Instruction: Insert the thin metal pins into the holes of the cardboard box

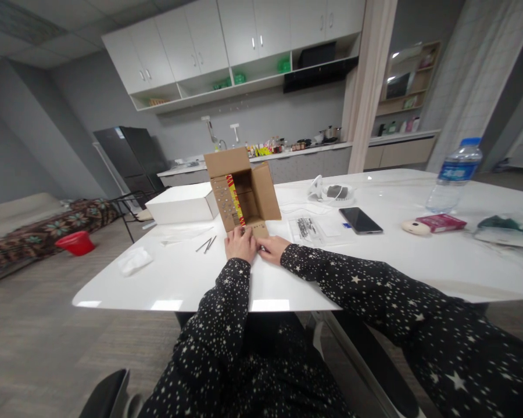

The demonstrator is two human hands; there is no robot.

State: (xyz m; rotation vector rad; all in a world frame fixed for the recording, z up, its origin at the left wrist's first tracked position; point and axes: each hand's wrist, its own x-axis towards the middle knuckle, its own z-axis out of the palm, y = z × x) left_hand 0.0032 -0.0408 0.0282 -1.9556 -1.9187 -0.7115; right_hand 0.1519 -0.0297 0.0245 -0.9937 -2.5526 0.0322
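Observation:
A small brown cardboard box point(239, 188) lies on its side on the white table point(375, 255), its opening turned toward me and its flaps spread. A red and yellow strip shows inside it. My left hand point(240, 244) and my right hand point(272, 248) rest side by side on the table at the box's near bottom flap, fingers touching it. Whether either hand grips the flap or something small is unclear. Both arms wear black sleeves with white stars.
A white flat box point(181, 203) lies left of the cardboard box. Thin metal pins point(207, 245), a crumpled tissue point(133, 260), a clear bag of small parts point(305, 228), a black phone point(360, 220), a water bottle point(455, 174) and a red packet point(440, 222) are spread over the table.

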